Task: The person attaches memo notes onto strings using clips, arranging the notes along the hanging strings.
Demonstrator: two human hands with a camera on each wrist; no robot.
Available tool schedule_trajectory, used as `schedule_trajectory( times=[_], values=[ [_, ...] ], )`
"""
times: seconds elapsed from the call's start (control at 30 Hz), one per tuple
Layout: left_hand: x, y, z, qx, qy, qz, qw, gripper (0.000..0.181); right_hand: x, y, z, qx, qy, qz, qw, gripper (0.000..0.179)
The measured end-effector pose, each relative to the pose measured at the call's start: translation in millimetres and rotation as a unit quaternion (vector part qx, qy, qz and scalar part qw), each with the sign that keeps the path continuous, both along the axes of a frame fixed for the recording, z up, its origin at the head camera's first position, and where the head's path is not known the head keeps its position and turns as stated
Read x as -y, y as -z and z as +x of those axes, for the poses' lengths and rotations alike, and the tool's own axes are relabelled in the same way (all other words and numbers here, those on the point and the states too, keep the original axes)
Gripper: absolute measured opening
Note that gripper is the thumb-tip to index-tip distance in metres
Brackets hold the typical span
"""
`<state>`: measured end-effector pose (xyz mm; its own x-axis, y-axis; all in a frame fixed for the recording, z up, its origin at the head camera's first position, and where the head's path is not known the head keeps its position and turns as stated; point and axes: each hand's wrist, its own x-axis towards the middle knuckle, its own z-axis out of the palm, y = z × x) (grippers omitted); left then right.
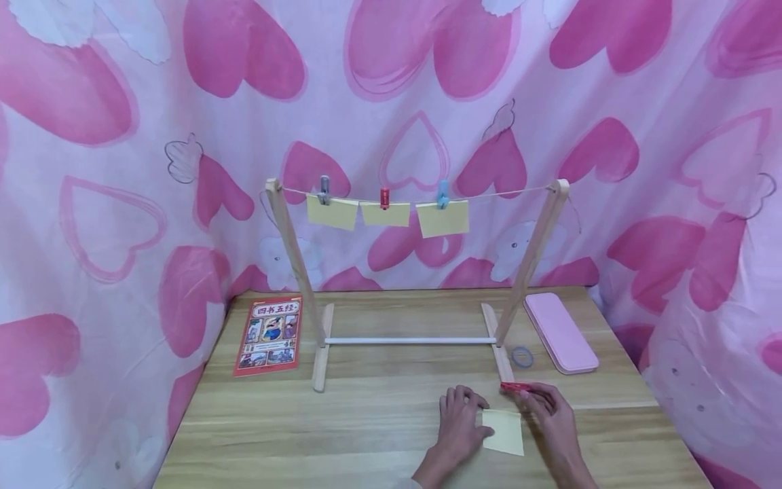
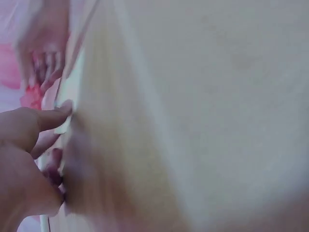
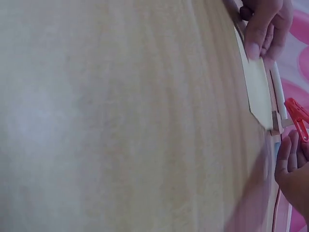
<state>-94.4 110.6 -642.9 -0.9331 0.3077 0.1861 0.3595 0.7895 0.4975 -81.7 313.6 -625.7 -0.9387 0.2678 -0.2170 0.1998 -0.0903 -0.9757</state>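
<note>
My left hand (image 1: 459, 424) pinches the left edge of a small yellow paper (image 1: 504, 433) low over the table, the thumb laid on its face. My right hand (image 1: 554, 420) holds a red clothespin (image 1: 515, 387) by one end, beyond the paper's far right corner. In the right wrist view the red clothespin (image 3: 298, 117) points up from the fingers, past the end of the yellow paper (image 3: 257, 92). Ahead stands a wooden frame (image 1: 533, 261) with a string (image 1: 489, 195). Three yellow papers hang there under a grey clip (image 1: 324, 190), a red clip (image 1: 384, 198) and a blue clip (image 1: 442, 194).
A red booklet (image 1: 269, 336) lies left of the frame on the wooden table (image 1: 366, 435). To the right are a pink case (image 1: 561, 333) and a small grey ring (image 1: 522, 356), close by the frame's right foot (image 1: 502, 363). Behind hangs a heart-patterned curtain (image 1: 415, 81).
</note>
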Motion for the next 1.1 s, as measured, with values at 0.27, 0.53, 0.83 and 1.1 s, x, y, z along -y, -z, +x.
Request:
schedule_trajectory(
  times=[0.27, 0.53, 0.83, 1.1],
  values=[
    [9.6, -7.2, -6.6, 0.056, 0.060, 0.108, 0.9908, 0.014, -4, -19.0, 1.8, -0.020, -0.042, 0.032, 0.9984, 0.055],
    [27.6, -57.5, -23.9, 0.160, 0.011, 0.399, 0.9029, 0.009, -12, -117.8, -25.2, -0.184, -0.118, 0.213, 0.9523, 0.033],
    [48.4, -183.0, -59.8, 0.130, -0.075, 0.478, 0.8656, 0.022, 5, -293.4, -54.4, -0.344, -0.152, 0.330, 0.8656, 0.032],
    [46.1, -262.1, -90.5, 0.042, -0.063, 0.525, 0.8474, 0.020, 21, -377.7, -91.8, -0.373, -0.163, 0.335, 0.8498, 0.025]
  ],
)
